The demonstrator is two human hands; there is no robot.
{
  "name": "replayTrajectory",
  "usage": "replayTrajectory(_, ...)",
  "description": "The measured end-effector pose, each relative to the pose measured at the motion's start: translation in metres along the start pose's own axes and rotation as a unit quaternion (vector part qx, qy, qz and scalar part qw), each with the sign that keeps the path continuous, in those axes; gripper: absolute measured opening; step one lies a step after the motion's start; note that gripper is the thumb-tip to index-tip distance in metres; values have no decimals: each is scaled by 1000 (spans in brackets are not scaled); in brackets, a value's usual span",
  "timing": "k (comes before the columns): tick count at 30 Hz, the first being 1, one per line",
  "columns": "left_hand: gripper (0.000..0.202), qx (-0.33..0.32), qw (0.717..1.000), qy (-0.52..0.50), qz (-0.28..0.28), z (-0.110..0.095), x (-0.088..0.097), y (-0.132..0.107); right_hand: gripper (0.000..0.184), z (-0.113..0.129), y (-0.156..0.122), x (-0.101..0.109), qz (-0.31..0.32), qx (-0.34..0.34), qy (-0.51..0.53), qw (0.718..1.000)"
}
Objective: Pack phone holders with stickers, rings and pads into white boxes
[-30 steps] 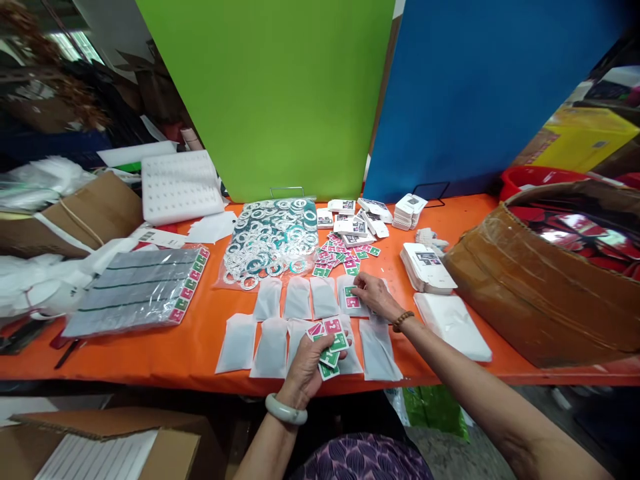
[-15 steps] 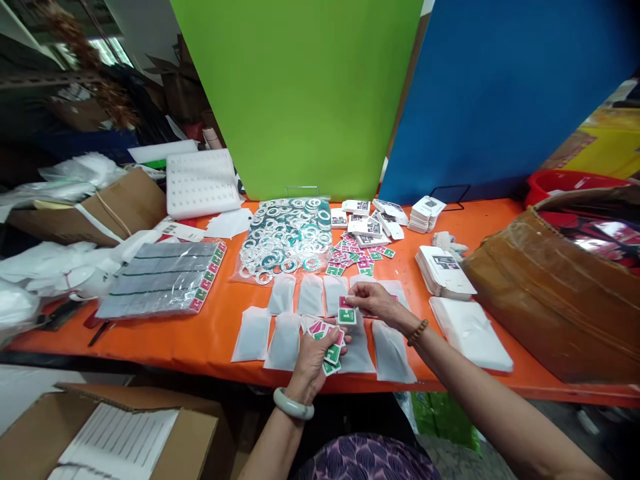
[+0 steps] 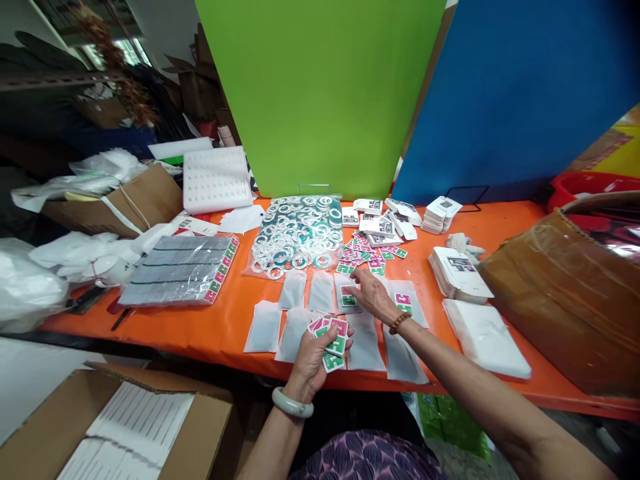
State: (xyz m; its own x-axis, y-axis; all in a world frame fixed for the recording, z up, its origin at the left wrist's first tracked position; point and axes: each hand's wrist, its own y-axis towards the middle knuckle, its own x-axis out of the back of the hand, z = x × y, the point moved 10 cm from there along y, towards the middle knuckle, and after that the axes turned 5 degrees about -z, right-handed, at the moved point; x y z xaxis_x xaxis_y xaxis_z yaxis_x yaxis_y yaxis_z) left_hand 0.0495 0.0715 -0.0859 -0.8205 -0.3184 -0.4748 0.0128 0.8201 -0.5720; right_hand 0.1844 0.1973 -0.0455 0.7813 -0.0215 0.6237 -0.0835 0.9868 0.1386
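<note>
Our right hand (image 3: 371,293) has moved over a pouch (image 3: 339,304), its grip on the card (image 3: 349,300) unclear. Our left hand (image 3: 311,357) clasps cards (image 3: 337,345), probably light, stiff, best taken by edges.

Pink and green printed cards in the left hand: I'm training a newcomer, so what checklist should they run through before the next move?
1. Left hand gripping the fanned pink and green printed cards: ok.
2. Single printed card over the far row's third translucent white pouch from the left: ok.
3. Right hand fully off that card: cannot tell, fingertips overlap its edge in view.
4. Card on top of the far row's leftmost translucent white pouch: not ok, none shows.
5. Loose pile of pink and green cards beyond the pouches: ok.
</note>
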Motion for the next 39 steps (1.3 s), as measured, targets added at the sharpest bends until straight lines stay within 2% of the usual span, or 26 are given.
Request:
replayTrajectory(1, 37, -5, 1000, 1, 0, -1, 1, 1, 17, 6, -5, -3, 24, 0, 21, 999)
replayTrajectory(3, 37, -16, 1000, -1, -3, -3, 2, 3, 24, 18, -18, -19, 128, -20, 99, 987)
replayTrajectory(5, 36, -23, 1000, -5, -11, -5, 4, 6, 30, 30, -38, -41, 251, -54, 182, 949)
replayTrajectory(7, 36, -32, 999, -4, -19, -7, 6, 7, 32, 40, -53, -53, 312, -77, 230, 919)
replayTrajectory(9, 38, -36, 999, -3, -18, -9, 6, 6, 30, 44, -55, -55, 311, -93, 261, 909)
replayTrajectory(13, 43, -36, 999, -4, 11, -13, 6, 0, 23, 43, -45, -55, 274, -123, 285, 910)
replayTrajectory(16, 46, -48, 999, -5, 16, -17, 11, -3, 23, 43, -39, -63, 287, -123, 279, 908)
replayTrajectory(22, 43, -49, 998, -31, -23, -16, 29, -2, 27, 42, -33, -76, 260, -97, 282, 918)
replayTrajectory(29, 38, -66, 992, -74, -84, -18, 44, 0, 31, 46, -42, -82, 275, -78, 262, 922)
replayTrajectory(34, 31, -62, 987, -98, -115, -16, 52, -2, 25, 35, -30, -81, 245, -96, 269, 926)
replayTrajectory(39, 31, -70, 982, -105, -139, -17, 59, -1, 18, 35, -28, -84, 266, -112, 245, 926)
